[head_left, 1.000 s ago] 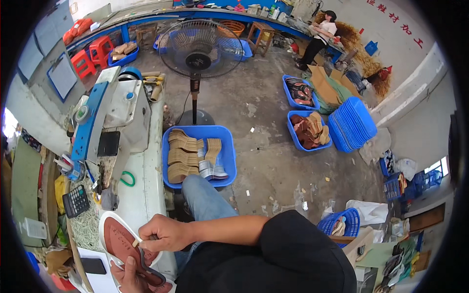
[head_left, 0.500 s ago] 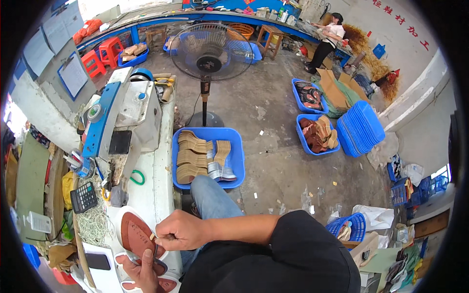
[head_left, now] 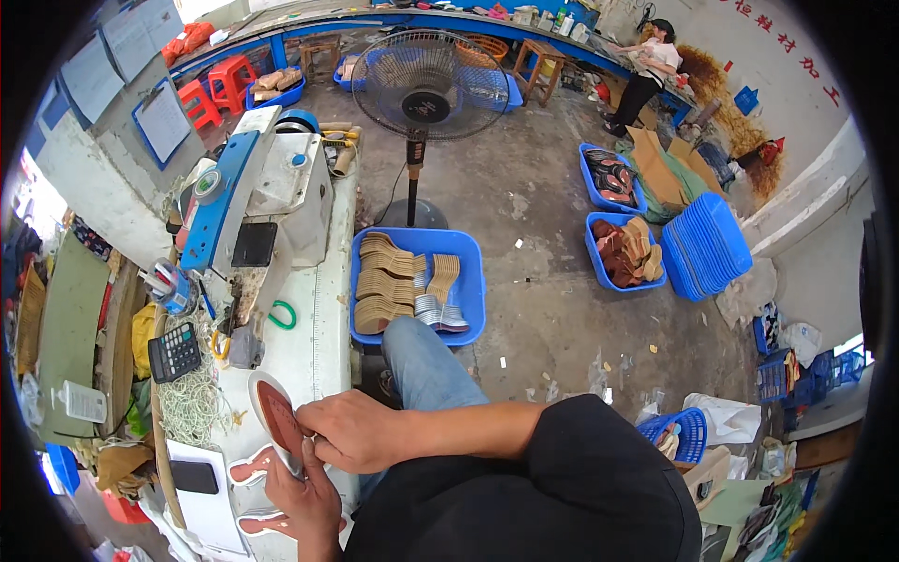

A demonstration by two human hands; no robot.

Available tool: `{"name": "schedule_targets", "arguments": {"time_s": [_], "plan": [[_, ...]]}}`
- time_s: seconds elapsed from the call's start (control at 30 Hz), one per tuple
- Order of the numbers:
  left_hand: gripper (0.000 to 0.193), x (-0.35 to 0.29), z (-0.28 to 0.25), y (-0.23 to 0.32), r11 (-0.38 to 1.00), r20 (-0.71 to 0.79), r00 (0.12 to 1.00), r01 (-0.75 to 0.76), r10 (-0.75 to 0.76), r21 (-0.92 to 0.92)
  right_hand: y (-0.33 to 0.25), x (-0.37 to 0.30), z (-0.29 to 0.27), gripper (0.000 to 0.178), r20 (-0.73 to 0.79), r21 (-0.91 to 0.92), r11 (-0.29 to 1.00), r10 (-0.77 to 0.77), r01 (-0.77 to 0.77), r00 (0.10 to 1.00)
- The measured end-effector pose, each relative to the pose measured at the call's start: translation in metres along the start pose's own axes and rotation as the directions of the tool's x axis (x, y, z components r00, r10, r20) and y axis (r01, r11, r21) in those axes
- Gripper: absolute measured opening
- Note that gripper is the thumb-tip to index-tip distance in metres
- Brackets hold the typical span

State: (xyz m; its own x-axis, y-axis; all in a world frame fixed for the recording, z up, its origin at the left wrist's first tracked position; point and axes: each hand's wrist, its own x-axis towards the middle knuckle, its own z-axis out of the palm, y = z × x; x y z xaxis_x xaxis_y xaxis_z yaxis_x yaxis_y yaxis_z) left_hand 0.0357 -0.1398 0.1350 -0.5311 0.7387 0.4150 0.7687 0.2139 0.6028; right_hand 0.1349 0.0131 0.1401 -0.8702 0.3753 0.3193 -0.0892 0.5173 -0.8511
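Observation:
A red-brown shoe insole (head_left: pixel 278 412) with a pale border is held tilted up over the white bench's near end. My left hand (head_left: pixel 307 501) grips its lower part, thumb on the face. My right hand (head_left: pixel 351 431) is closed at the insole's right edge, fingertips pinched together; what they hold is hidden. More red-brown insoles with white edges, one near the left hand (head_left: pixel 251 466) and another lower down (head_left: pixel 267 525), lie on the bench beneath my left hand, partly covered.
A blue bin (head_left: pixel 476 281) of stacked curved tan pieces stands by my knee, a fan (head_left: pixel 417 169) behind it. On the bench are a machine (head_left: pixel 295 201), calculator (head_left: pixel 175 353), tangled string (head_left: pixel 195 407) and phone (head_left: pixel 194 477). Blue tubs (head_left: pixel 599 258) stand right; a person (head_left: pixel 646 75) works far back.
The insole has turned from facing up to a steeper, edge-on tilt. Both hands are now closer together, and the small pale thing at my right fingers no longer shows. The view has shifted slightly.

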Motion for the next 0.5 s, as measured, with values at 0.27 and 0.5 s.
{"name": "schedule_targets", "arguments": {"time_s": [0.27, 0.5], "plan": [[0.014, -0.001, -0.035, -0.027, 0.379, 0.404, 0.710, 0.671, -0.576, -0.638, -0.011, -0.002, 0.018, 0.022, 0.087, 0.028, 0.985, 0.167, -0.170, 0.982], [0.061, -0.011, -0.086, -0.087, 0.093, 0.738, 0.656, 0.754, -0.155, -0.650, 0.040, -0.007, 0.020, 0.026, 0.268, 0.630, 0.580, 0.462, -0.517, 0.845]]}}
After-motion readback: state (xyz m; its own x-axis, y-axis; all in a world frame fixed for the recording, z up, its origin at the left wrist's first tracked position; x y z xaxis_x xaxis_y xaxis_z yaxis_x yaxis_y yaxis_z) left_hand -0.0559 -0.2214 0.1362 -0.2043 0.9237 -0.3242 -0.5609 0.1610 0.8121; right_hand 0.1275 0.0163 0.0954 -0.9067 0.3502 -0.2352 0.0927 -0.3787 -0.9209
